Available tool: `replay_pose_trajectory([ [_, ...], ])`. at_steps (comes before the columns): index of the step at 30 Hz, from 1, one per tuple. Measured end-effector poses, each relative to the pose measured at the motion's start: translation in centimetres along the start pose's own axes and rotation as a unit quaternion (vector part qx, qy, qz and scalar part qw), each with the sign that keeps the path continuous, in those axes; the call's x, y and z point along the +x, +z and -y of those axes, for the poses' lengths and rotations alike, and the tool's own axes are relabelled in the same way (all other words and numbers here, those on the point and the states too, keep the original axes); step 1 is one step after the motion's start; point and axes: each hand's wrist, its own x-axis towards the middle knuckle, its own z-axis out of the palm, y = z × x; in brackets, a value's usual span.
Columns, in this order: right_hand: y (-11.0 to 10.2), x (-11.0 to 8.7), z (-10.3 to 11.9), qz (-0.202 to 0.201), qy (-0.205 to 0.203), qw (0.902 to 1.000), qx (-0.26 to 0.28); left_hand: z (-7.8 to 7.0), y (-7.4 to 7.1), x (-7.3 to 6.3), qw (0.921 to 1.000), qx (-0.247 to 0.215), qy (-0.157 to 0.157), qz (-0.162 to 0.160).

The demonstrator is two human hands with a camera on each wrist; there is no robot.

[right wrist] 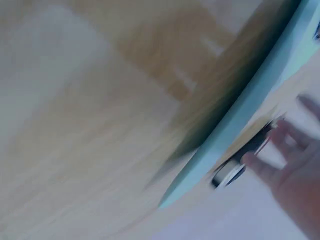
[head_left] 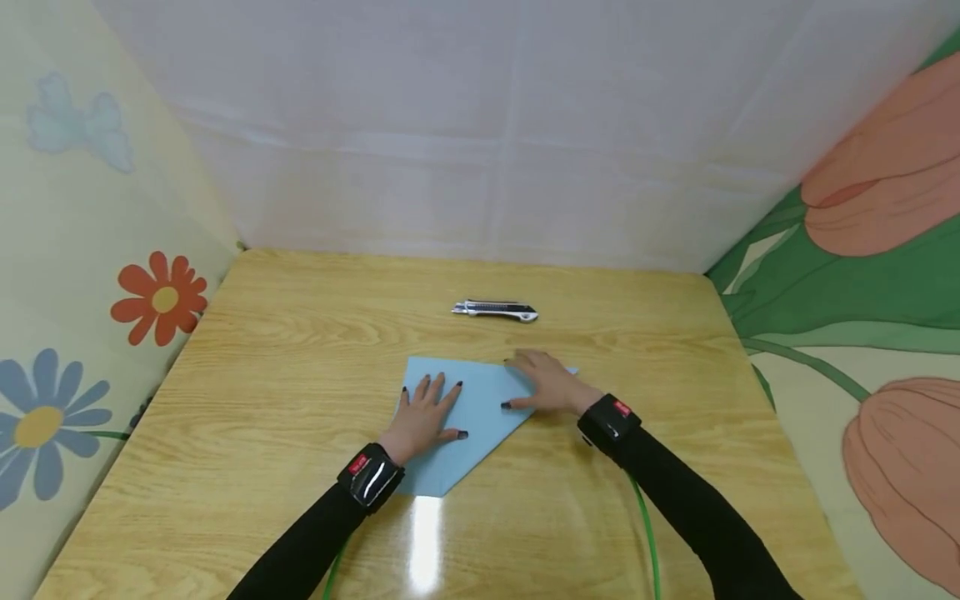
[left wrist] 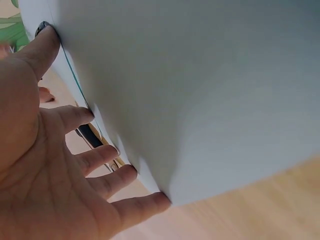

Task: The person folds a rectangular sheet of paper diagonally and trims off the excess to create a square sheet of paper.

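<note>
A light blue sheet of paper [head_left: 480, 400] lies on the table with a slanted lower right edge and a pointed right corner. My left hand [head_left: 420, 421] presses on its left part, fingers and thumb spread. In the left wrist view the fingertips [left wrist: 162, 197] touch the paper [left wrist: 210, 105], and a thin teal line shows near the thumb. Toward the paper's right corner, my right hand [head_left: 551, 385] lies over it with thumb and fingers apart. The right wrist view is blurred; there the paper's edge [right wrist: 225, 132] bows up from the table, beside the right hand [right wrist: 295, 172].
A utility knife [head_left: 495, 310] with a black and silver handle lies beyond the paper, toward the far side of the wooden table [head_left: 300, 333]. White cloth [head_left: 450, 125] hangs behind the table. Flower-print panels stand at both sides. Green cables [head_left: 648, 533] run from the wrist bands.
</note>
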Motion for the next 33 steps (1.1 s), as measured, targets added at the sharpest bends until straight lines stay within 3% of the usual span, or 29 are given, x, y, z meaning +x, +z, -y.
replay_pose_trajectory([
  [4, 0.5, -1.4, 1.5, 0.049, -0.113, 0.9923, -0.018, 0.1, 0.2, 0.0, 0.9999, 0.015, 0.003, 0.002],
  [9, 1.1, -2.5, 3.0, 0.074, -0.152, 0.9839, -0.057, 0.1, 0.1, 0.1, 0.9996, 0.027, 0.003, 0.002],
  [13, 1.9, -2.7, 3.1, 0.032, -0.186, 0.9749, -0.119, 0.1, -0.1, 0.0, 0.9997, 0.024, 0.005, 0.008],
  [16, 2.6, -2.9, 2.8, -0.011, -0.216, 0.9626, -0.162, 0.1, -0.2, 0.0, 0.9997, 0.014, 0.007, 0.017],
  [20, 3.4, -3.0, 2.3, -0.092, -0.267, 0.9351, -0.214, 0.6, -0.3, 0.3, 0.9994, -0.017, 0.028, 0.007],
  [25, 3.9, -3.0, 1.8, -0.245, -0.33, 0.877, -0.249, 2.6, -1.5, -0.4, 0.9915, -0.108, 0.041, -0.059],
  [27, 3.9, -3.1, 1.6, -0.3, -0.333, 0.8619, -0.238, 3.5, -2.6, -1.3, 0.9831, -0.157, 0.016, -0.093],
  [29, 3.7, -3.1, 1.5, -0.347, -0.323, 0.8535, -0.216, 4.1, -3.7, -2.3, 0.9685, -0.213, -0.024, -0.127],
  [31, 3.4, -3.1, 1.5, -0.385, -0.305, 0.8493, -0.193, 4.6, -4.5, -3.4, 0.947, -0.269, -0.065, -0.162],
  [33, 3.1, -3.1, 1.6, -0.42, -0.28, 0.8444, -0.18, 4.6, -5.0, -4.3, 0.9171, -0.338, -0.089, -0.192],
])
